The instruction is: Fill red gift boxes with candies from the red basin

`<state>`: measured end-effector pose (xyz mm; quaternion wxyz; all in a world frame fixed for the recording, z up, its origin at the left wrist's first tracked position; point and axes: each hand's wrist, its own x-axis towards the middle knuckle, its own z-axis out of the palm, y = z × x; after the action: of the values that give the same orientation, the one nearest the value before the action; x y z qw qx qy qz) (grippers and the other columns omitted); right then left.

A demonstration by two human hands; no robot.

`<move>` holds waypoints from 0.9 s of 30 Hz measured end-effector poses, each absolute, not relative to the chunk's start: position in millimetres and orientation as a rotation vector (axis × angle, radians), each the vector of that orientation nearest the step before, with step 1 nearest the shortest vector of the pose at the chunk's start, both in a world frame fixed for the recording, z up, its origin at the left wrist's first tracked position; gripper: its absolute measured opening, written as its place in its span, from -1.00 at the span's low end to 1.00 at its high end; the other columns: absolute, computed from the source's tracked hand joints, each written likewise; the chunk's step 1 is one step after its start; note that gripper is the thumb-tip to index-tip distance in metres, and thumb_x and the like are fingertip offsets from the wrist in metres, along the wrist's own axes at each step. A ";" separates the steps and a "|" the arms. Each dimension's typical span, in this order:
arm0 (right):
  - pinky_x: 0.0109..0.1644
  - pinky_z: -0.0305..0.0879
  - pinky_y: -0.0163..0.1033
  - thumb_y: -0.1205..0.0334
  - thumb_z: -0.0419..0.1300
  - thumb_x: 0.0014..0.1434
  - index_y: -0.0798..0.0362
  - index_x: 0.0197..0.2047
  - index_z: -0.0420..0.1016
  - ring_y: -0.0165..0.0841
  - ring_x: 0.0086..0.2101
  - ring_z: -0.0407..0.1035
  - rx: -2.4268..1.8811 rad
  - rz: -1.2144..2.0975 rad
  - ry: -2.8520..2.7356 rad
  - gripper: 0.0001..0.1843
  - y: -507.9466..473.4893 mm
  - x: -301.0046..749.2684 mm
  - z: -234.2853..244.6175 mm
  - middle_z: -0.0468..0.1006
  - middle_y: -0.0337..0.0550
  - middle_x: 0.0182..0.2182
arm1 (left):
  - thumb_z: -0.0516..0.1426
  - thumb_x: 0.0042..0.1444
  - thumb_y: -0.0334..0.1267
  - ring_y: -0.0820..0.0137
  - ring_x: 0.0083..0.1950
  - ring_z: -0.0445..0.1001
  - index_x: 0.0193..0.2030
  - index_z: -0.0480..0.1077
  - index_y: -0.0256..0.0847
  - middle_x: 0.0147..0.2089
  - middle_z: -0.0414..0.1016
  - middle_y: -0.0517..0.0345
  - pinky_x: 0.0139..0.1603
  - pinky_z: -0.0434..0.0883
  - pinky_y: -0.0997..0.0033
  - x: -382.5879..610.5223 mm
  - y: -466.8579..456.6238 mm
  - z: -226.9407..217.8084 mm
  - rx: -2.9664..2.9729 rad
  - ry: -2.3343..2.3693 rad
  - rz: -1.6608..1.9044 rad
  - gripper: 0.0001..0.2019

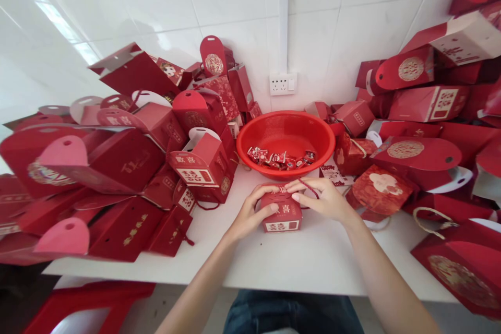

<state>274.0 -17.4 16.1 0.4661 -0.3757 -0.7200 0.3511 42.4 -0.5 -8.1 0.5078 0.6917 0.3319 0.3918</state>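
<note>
A small red gift box (pixel 282 215) with a white label stands on the white table (pixel 274 261) just in front of me. My left hand (pixel 250 214) grips its left side, thumb pressed on the front. My right hand (pixel 326 199) rests on the box's top right, fingers pinched on the thin red cord (pixel 309 187) of its handle. Behind the box sits a red plastic basin (pixel 285 138) holding several wrapped sweets (pixel 279 158).
Piles of red gift boxes crowd the table's left (pixel 129 162) and right (pixel 410 151) sides, stacked up against the white tiled wall. A wall socket (pixel 282 83) sits above the basin. A red stool (pixel 90 308) stands below the table at the left.
</note>
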 end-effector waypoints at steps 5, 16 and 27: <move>-0.03 0.51 -0.15 0.16 0.31 0.17 -0.03 -0.28 0.70 -0.24 -0.23 0.62 -0.979 0.780 -1.623 -0.87 -19.3 278.7 22.0 0.74 -0.17 -0.29 | 0.37 0.01 0.03 0.00 0.38 0.24 0.20 0.41 -0.07 0.31 0.30 -0.08 0.41 0.20 -0.03 34.6 -3.5 -3.9 1.850 0.747 0.877 -0.38; -0.30 0.50 -0.18 0.08 0.39 0.05 -0.03 -0.37 0.70 -0.26 -0.39 0.54 -0.987 0.718 -1.238 -0.84 -24.4 294.0 24.4 0.71 -0.13 -0.40 | 0.41 -0.01 -0.06 0.09 0.29 0.34 0.29 0.33 0.00 0.27 0.31 -0.07 0.34 0.30 -0.01 27.0 -18.0 6.7 2.007 0.909 0.921 -0.29; -0.25 0.49 -0.22 0.05 0.32 0.16 0.00 -0.44 0.61 -0.26 -0.40 0.54 -1.101 0.634 -1.550 -0.76 -51.1 283.4 24.6 0.66 -0.15 -0.45 | 0.37 0.05 -0.03 -0.08 0.49 0.09 0.33 0.31 0.00 0.47 0.09 -0.14 0.40 0.24 -0.13 -4.4 -22.2 16.4 2.168 1.080 0.716 -0.30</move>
<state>283.4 -51.1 24.6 0.5384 -0.4631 -0.6517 0.2665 -4.4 -22.2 16.4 0.3033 0.8180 0.4074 0.2702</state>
